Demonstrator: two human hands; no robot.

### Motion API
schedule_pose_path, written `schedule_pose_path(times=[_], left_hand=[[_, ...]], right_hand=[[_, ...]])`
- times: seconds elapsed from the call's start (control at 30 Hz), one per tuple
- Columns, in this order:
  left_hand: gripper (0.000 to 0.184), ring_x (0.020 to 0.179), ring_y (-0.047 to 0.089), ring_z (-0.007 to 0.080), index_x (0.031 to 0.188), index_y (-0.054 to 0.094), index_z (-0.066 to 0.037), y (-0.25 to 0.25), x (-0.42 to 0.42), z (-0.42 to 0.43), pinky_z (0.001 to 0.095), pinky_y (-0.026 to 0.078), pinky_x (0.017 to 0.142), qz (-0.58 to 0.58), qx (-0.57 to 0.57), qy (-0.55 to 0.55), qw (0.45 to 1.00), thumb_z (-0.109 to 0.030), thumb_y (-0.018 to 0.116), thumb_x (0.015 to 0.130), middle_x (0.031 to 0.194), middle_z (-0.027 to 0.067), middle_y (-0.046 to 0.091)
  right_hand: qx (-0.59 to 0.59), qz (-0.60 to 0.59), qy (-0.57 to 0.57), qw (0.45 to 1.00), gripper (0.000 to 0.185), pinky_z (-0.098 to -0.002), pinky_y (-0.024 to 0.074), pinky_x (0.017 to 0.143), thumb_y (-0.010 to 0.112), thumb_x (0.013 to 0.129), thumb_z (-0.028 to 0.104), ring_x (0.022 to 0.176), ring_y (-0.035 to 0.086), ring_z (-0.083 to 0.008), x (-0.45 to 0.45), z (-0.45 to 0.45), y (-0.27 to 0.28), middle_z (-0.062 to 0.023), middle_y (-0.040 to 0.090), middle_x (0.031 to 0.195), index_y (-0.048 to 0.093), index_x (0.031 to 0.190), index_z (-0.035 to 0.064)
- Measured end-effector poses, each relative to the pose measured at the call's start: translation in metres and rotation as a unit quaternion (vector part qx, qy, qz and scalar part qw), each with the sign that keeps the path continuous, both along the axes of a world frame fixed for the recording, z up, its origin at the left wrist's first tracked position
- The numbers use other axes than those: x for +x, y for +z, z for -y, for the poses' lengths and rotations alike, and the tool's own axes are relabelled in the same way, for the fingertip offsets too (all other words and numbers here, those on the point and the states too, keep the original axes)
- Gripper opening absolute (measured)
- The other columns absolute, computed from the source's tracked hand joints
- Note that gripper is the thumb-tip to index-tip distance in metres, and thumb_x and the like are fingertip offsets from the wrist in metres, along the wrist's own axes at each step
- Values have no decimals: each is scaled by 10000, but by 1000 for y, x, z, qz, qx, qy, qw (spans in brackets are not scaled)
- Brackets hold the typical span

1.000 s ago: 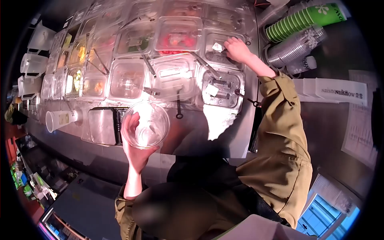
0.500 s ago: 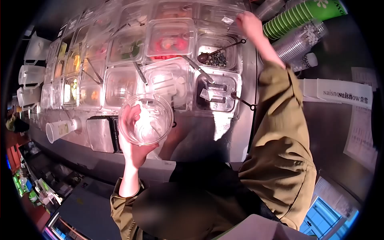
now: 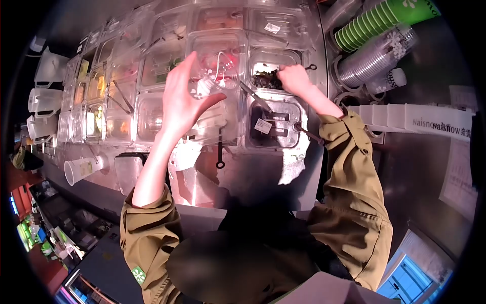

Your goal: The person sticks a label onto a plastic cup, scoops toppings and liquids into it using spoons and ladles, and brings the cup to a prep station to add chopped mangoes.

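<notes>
My left hand (image 3: 179,99) is curved round a clear plastic cup (image 3: 218,76), thumb and fingers on its near side, above the lidded tubs. The cup is tilted and shows a white flower print. My right hand (image 3: 294,80) is closed at the uncovered tub (image 3: 289,57) of small dark pieces (image 3: 266,81). A spoon handle's ring end (image 3: 312,67) sticks out past this hand; the spoon's bowl cannot be made out. Nearest below is a tub with a dark, labelled lid (image 3: 283,121).
Rows of clear lidded tubs (image 3: 152,116) spread leftward, some with tongs (image 3: 120,96) on top. A white cup (image 3: 83,169) lies at the left. Stacked green cups (image 3: 374,23), clear cups (image 3: 374,55) and Naisnow-printed white items (image 3: 405,117) line the right.
My right hand has come down from the top right to the tub of dark pieces and closed there. My left hand has moved up and away from me with the cup, which now tilts.
</notes>
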State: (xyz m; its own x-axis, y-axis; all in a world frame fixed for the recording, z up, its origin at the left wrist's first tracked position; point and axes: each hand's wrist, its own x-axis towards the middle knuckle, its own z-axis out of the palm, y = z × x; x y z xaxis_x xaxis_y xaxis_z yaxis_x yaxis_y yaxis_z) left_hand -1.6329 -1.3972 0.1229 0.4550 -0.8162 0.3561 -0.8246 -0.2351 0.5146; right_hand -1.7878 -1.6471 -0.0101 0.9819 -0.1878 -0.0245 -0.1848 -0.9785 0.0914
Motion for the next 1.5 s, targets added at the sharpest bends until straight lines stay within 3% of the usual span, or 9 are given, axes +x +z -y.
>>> schedule_pose_path(times=[0.3, 0.53, 0.63, 0.73, 0.87, 0.93, 1.1, 1.2, 1.5], left_hand=[[846, 1093, 418, 306, 1242, 358, -54, -28, 7, 31, 379, 342, 924, 44, 50, -38, 997, -269, 778, 540, 1184, 150, 452], [840, 1117, 410, 306, 1249, 344, -47, -37, 8, 58, 381, 332, 936, 49, 85, -86, 991, -276, 763, 557, 1210, 156, 439], [884, 1126, 410, 301, 1261, 325, -33, -36, -3, 73, 374, 321, 950, 6, 86, -99, 991, -324, 764, 551, 1230, 155, 427], [935, 1144, 399, 296, 1270, 313, -31, -28, -17, 79, 374, 317, 960, -86, 61, -79, 991, -344, 780, 523, 1245, 163, 413], [935, 1120, 418, 325, 1261, 307, -29, -32, -16, 74, 392, 347, 932, -92, 48, -58, 993, -355, 780, 523, 1199, 210, 434], [936, 1103, 429, 323, 1262, 308, -32, -30, -12, 65, 394, 357, 916, -110, 47, -47, 992, -340, 787, 518, 1183, 202, 446], [910, 1103, 423, 310, 1258, 319, -40, -35, -2, 57, 386, 357, 910, -92, 16, -44, 995, -315, 786, 527, 1173, 189, 452], [894, 1110, 417, 308, 1255, 325, -44, -30, 3, 49, 383, 348, 921, -72, 27, -38, 996, -304, 783, 533, 1183, 181, 447], [874, 1137, 398, 294, 1265, 326, -54, -32, 12, 35, 372, 332, 944, -37, 72, -44, 996, -273, 775, 547, 1225, 157, 426]], right_hand=[[300, -50, -200, 931, 189, -344, 456, 735, 564, 746, 246, 837, 588, -265, -14, 8, 17, -112, 625, 844, 662, 868, 143], [481, 88, -187, 852, 196, -305, 433, 675, 559, 772, 172, 729, 584, -246, -46, 24, 53, -112, 628, 780, 626, 894, 33], [288, 141, -79, 944, 305, -334, 462, 658, 522, 705, 13, 749, 572, -235, -44, -9, 107, -105, 584, 773, 574, 1005, 10], [111, 196, 20, 974, 425, -362, 470, 612, 491, 651, -48, 760, 545, -263, -38, -46, 125, -99, 520, 749, 531, 1066, 34], [244, 327, -63, 911, 274, -289, 459, 584, 539, 712, -24, 659, 568, -245, -59, -34, 128, -102, 563, 742, 590, 971, 49], [311, 276, -167, 894, 197, -320, 455, 586, 546, 730, -7, 657, 581, -260, -71, -19, 123, -120, 570, 734, 619, 907, 38], [-25, 19, -129, 991, 113, -370, 487, 589, 512, 669, 83, 711, 605, -266, -25, -10, 35, -131, 586, 775, 618, 672, 46], [39, -22, -82, 996, 101, -394, 481, 599, 526, 659, 83, 706, 601, -279, -16, -15, 22, -140, 589, 738, 618, 680, 45], [338, 34, -206, 918, 178, -357, 469, 675, 546, 702, 60, 770, 603, -285, -27, -1, 21, -150, 620, 793, 650, 846, 50]])
